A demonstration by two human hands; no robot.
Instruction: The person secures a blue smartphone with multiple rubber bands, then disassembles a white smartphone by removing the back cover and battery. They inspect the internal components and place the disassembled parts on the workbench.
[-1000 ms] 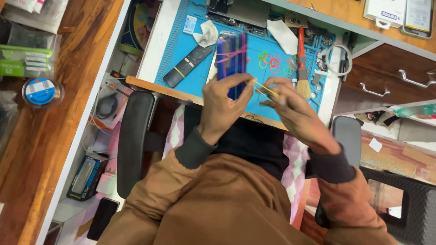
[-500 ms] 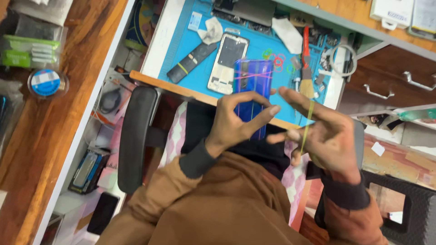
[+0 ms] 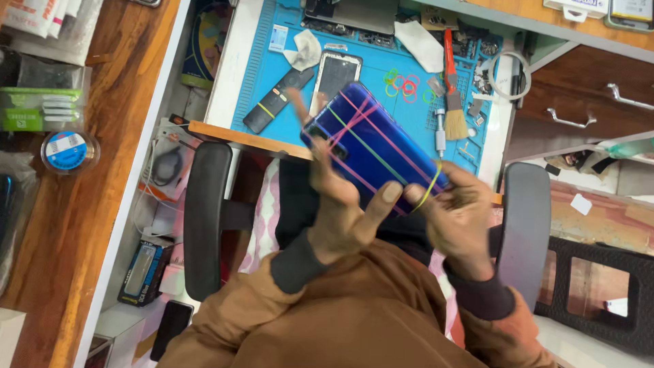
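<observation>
A shiny blue phone (image 3: pixel 379 140) lies tilted between both hands above my lap, its back up. Pink, green and yellow rubber bands cross it lengthwise and slantwise. My left hand (image 3: pixel 340 208) grips its near left edge, with one finger stretched out along the underside and another raised by the top corner. My right hand (image 3: pixel 458 217) clasps the phone's right end. A yellow rubber band (image 3: pixel 429 189) is looped over that end beside its fingertips. Both arms wear brown sleeves with dark cuffs.
A blue work mat (image 3: pixel 262 68) on the desk carries a second phone (image 3: pixel 334 73), a black remote-shaped device (image 3: pixel 275 103), loose coloured rubber bands (image 3: pixel 402 86), a red-handled brush (image 3: pixel 452 102), a small screwdriver (image 3: pixel 441 133) and white cloths. Black chair armrests (image 3: pixel 206 218) flank me.
The blue phone has swung from upright to lying slantwise, closer to the camera. My right hand has come onto its right end with the yellow band now around it.
</observation>
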